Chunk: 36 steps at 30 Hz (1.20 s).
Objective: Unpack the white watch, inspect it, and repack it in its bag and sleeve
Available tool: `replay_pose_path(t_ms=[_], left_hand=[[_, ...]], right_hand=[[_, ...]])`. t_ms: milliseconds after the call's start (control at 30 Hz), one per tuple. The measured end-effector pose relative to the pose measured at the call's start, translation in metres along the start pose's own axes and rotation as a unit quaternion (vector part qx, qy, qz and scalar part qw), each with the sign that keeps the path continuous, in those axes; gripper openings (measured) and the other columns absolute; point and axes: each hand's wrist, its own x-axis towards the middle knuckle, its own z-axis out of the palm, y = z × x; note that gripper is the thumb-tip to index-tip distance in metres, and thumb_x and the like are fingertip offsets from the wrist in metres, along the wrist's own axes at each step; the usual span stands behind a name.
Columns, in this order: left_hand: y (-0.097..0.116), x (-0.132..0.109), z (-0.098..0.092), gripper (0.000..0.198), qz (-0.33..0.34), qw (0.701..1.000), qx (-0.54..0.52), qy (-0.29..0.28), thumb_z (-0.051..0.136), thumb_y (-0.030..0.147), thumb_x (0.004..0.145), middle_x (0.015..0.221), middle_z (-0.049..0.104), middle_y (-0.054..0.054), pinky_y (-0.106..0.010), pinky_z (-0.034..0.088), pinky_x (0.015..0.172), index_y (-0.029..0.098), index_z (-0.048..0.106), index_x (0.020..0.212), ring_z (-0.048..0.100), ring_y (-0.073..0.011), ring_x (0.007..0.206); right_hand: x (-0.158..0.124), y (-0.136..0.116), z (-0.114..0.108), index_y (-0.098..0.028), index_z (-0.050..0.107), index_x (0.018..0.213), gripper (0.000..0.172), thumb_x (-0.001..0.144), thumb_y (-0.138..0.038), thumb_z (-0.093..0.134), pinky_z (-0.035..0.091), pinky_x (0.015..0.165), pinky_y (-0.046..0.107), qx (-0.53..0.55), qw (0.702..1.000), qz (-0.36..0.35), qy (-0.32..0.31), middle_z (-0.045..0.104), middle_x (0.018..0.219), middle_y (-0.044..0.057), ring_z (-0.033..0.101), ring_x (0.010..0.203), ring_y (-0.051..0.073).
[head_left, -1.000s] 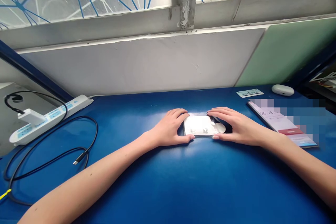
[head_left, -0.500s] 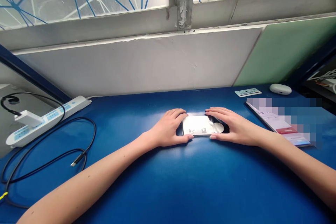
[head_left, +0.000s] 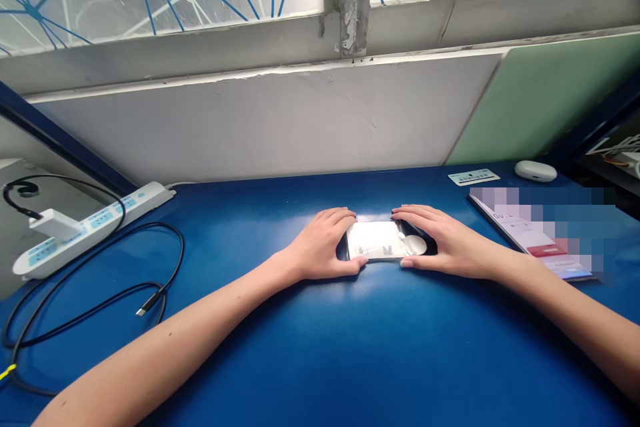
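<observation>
1. Left hand (head_left: 327, 243) grips the left end of a white-faced slab (head_left: 373, 240), thumb at near edge, fingers at far edge; right hand (head_left: 440, 240) grips the other end likewise. Fingertips partly lost against the dark rim.
2. Far left: yellow tie (head_left: 8, 371), cut off by picture edge.
3. Power strip (head_left: 153, 195) with white adapter (head_left: 55, 225) plugged in; sockets beneath it hidden. Black cable (head_left: 156, 295) loops on blue table (head_left: 320, 347), partly out of view.
4. Centre: slab lies between the hands, low at the tabletop; whether it touches, cannot tell. Glare washes out its face; small marks unreadable. Pale disc (head_left: 415, 245) at right end, dark area beyond partly covered.
5. Right: card (head_left: 474, 177), print too small. Next, larger screen device (head_left: 555, 251), right side blotted by pixel blocks; white rounded case (head_left: 535, 171) behind.
</observation>
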Motion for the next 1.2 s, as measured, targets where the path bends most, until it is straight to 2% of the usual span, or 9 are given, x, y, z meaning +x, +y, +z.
replay_pose_path(t_ms=[200,400,667,1000,1200], left_hand=[[0.0022,-0.0015,0.0008,0.069,-0.026,1.0,0.0,0.001,0.069,0.053,0.08,0.143,0.055,-0.018,-0.054,0.038,0.114,0.016,0.052,0.136,0.046,-0.0372,0.137],[0.0026,-0.0015,-0.0002,0.071,-0.027,0.999,0.016,-0.012,0.065,0.052,0.084,0.145,0.052,-0.022,-0.051,0.037,0.116,0.008,0.051,0.138,0.044,-0.037,0.138],[0.0017,-0.0018,0.0,0.069,-0.032,0.999,0.005,-0.011,0.066,0.053,0.083,0.145,0.051,-0.021,-0.053,0.037,0.115,0.013,0.051,0.137,0.044,-0.0367,0.139],[0.0012,-0.0013,-0.001,0.067,-0.019,1.0,0.017,-0.014,0.065,0.053,0.084,0.144,0.052,-0.021,-0.052,0.038,0.114,0.011,0.052,0.135,0.045,-0.0364,0.137],[0.0014,-0.0013,-0.0014,0.065,-0.014,1.0,0.015,-0.009,0.065,0.05,0.083,0.142,0.053,-0.022,-0.051,0.039,0.113,0.009,0.054,0.133,0.047,-0.0377,0.135]], right_hand=[[-0.0004,0.0007,0.0007,-0.02,0.053,0.142,0.076,0.081,-0.06,0.069,0.046,0.108,0.057,0.001,1.0,0.006,0.003,0.057,0.144,0.017,0.05,0.135,0.039],[-0.0002,-0.0008,0.0001,-0.017,0.05,0.145,0.08,0.081,-0.063,0.067,0.046,0.107,0.058,-0.008,1.0,0.027,-0.004,0.054,0.147,0.02,0.049,0.135,0.04],[-0.0018,0.0021,0.0022,-0.019,0.049,0.147,0.082,0.08,-0.063,0.068,0.047,0.106,0.06,-0.001,0.999,0.032,0.009,0.053,0.147,0.02,0.05,0.134,0.042],[-0.0016,0.0011,-0.0004,-0.015,0.046,0.147,0.085,0.082,-0.066,0.064,0.044,0.11,0.057,-0.007,0.999,0.041,-0.025,0.049,0.151,0.021,0.046,0.138,0.04],[-0.0031,0.0057,-0.0042,-0.024,0.049,0.146,0.055,0.101,-0.053,0.035,0.04,0.114,0.057,0.061,0.996,0.07,-0.006,0.052,0.151,0.013,0.046,0.14,0.034]])
